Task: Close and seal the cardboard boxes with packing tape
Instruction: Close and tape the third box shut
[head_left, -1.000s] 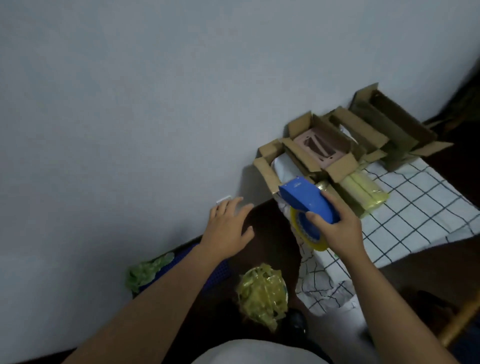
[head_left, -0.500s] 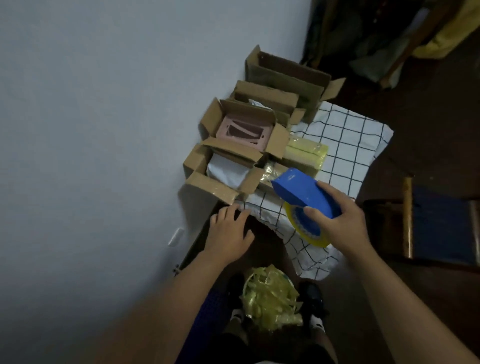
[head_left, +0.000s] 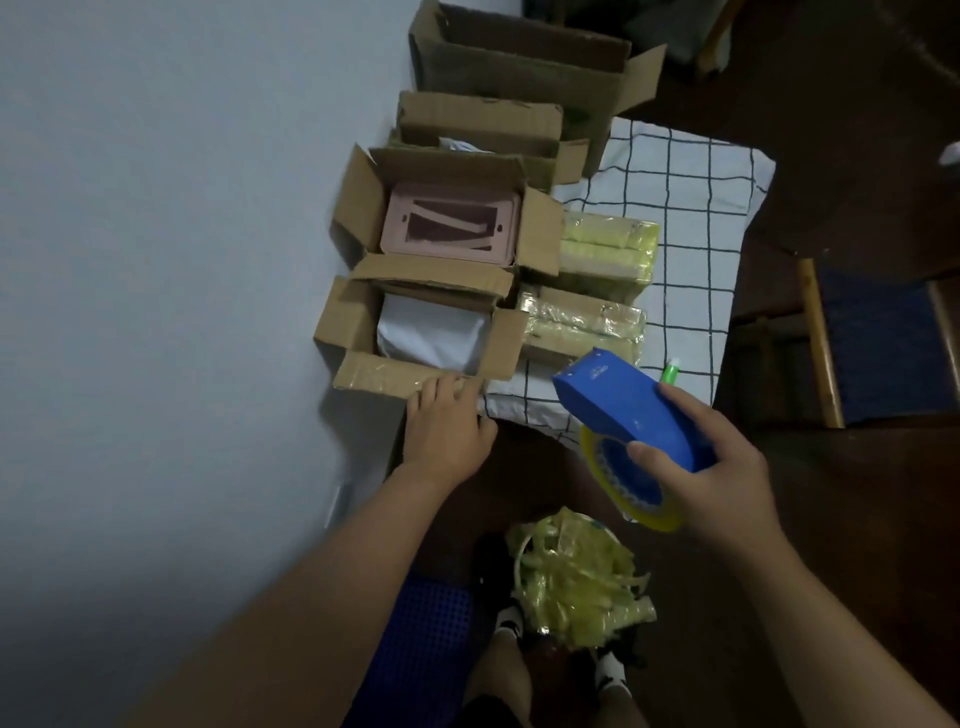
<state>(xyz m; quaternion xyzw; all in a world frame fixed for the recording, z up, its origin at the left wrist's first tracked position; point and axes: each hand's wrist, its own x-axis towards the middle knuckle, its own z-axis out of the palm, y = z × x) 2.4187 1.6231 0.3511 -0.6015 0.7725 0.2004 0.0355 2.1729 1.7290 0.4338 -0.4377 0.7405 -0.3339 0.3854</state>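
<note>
Down by the knees, a heap of crumpled tape scraps (head_left: 576, 587) sits untouched. Right hand (head_left: 711, 467) curls around the blue tape dispenser (head_left: 628, 410), carrying it above the checked cloth (head_left: 680, 197). And now the left hand (head_left: 447, 426) has reached forward, fingers fairly straight, touching the near flap of the nearest box (head_left: 415, 338), flaps open, white packet inside. Flap-folding looks imminent. Beyond, the pink-item box (head_left: 447, 218) and two more also wait unsealed.

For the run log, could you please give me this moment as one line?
left hand: touching near flap of nearest open box | right hand: holding blue tape dispenser | boxes: unsealed
</note>
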